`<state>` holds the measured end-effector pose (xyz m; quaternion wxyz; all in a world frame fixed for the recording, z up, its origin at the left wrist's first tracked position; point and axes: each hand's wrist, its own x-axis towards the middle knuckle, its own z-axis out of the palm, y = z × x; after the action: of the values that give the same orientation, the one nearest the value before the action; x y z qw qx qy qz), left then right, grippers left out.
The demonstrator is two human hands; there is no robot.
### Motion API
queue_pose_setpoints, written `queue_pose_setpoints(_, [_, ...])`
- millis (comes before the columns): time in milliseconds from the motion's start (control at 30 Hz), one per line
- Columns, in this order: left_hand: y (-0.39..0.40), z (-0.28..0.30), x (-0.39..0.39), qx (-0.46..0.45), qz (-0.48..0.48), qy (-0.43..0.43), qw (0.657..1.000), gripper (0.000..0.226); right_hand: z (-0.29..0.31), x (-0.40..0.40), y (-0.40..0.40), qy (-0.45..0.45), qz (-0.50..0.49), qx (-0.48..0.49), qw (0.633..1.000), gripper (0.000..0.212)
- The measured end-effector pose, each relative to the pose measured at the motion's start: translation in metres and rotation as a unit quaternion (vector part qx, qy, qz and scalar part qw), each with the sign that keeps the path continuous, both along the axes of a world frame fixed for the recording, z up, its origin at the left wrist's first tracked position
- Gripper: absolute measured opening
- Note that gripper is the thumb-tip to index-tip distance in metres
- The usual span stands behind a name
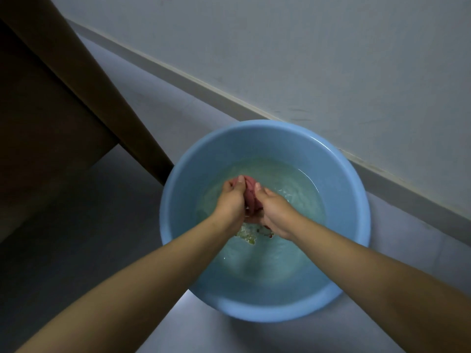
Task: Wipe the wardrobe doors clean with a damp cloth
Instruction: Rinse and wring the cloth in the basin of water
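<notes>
While you crouch over the blue basin (178, 179) in the head view, your left hand (230, 203) and right hand (276, 212) both have their fingers curled tight round the reddish cloth (251, 197), bunched between them just above the water (293, 189), where drips ripple the surface. By the look of it, you are wringing it out, so the task stands at preparation. The brown wardrobe (51, 103) stands beside the basin, to your left; no wiped patch shows, and the doors themselves remain to be done.
</notes>
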<state>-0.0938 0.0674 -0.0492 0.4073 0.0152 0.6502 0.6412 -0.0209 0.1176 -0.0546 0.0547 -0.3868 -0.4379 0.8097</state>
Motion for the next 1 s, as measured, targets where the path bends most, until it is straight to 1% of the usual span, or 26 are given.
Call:
queue_pose_setpoints(33, [0.000,0.002,0.002,-0.008,-0.009,0.016,1.000,0.015,0.001,0.001,0.001,-0.002,0.000,0.016,1.000,0.030])
queue_pose_setpoints(67, [0.000,0.004,0.002,-0.021,-0.038,0.062,0.997,0.019,0.001,0.002,0.004,-0.017,0.004,0.045,0.999,0.030])
queue_pose_setpoints(133, [-0.004,0.008,-0.004,-0.043,-0.114,0.170,0.978,0.029,0.001,0.006,0.015,-0.045,0.015,0.091,0.995,0.034])
queue_pose_setpoints(167, [-0.006,0.010,-0.007,-0.042,-0.142,0.192,0.970,0.032,0.001,0.008,0.022,-0.051,0.022,0.093,0.994,0.035])
queue_pose_setpoints(267, [-0.016,0.013,-0.017,-0.010,-0.222,0.162,0.961,0.041,0.006,0.015,0.039,-0.075,0.056,0.038,0.995,0.032])
queue_pose_setpoints(333, [-0.020,0.014,-0.019,-0.023,-0.298,0.209,0.931,0.046,0.013,0.019,0.046,-0.087,0.098,0.007,0.991,0.035])
queue_pose_setpoints(367, [-0.020,0.015,-0.019,-0.028,-0.317,0.229,0.920,0.047,0.015,0.021,0.049,-0.086,0.126,-0.005,0.988,0.036])
queue_pose_setpoints(433, [-0.019,0.018,-0.020,-0.032,-0.322,0.235,0.917,0.047,0.021,0.025,0.052,-0.077,0.191,-0.022,0.978,0.036])
queue_pose_setpoints(500, [-0.020,0.020,-0.024,-0.037,-0.332,0.242,0.911,0.041,0.025,0.029,0.057,-0.058,0.243,-0.036,0.968,0.030])
queue_pose_setpoints(567, [-0.023,0.023,-0.026,-0.050,-0.359,0.275,0.890,0.030,0.030,0.033,0.063,-0.051,0.283,-0.049,0.956,0.023])
queue_pose_setpoints(633, [-0.024,0.025,-0.025,-0.060,-0.376,0.317,0.868,0.021,0.035,0.035,0.068,-0.056,0.330,-0.049,0.941,0.022])
queue_pose_setpoints(700, [-0.024,0.025,-0.023,-0.066,-0.387,0.356,0.848,0.024,0.036,0.036,0.072,-0.054,0.371,-0.027,0.927,0.029])
queue_pose_setpoints(733, [-0.023,0.025,-0.022,-0.068,-0.391,0.363,0.843,0.027,0.036,0.035,0.072,-0.047,0.381,-0.014,0.923,0.036])
queue_pose_setpoints(833, [-0.022,0.029,-0.021,-0.061,-0.406,0.333,0.849,0.027,0.032,0.036,0.076,-0.023,0.382,0.007,0.924,0.073])
queue_pose_setpoints(867, [-0.022,0.030,-0.021,-0.061,-0.411,0.325,0.850,0.027,0.031,0.036,0.078,-0.018,0.386,0.009,0.922,0.080])
queue_pose_setpoints(933, [-0.023,0.032,-0.021,-0.057,-0.418,0.310,0.852,0.027,0.030,0.038,0.081,-0.016,0.404,0.007,0.915,0.083])
queue_pose_setpoints(967, [-0.023,0.032,-0.021,-0.051,-0.419,0.298,0.856,0.025,0.032,0.038,0.082,-0.018,0.414,0.002,0.910,0.079])
queue_pose_setpoints(1000, [-0.023,0.032,-0.020,-0.046,-0.419,0.286,0.861,0.023,0.033,0.038,0.083,-0.023,0.421,-0.003,0.907,0.070])
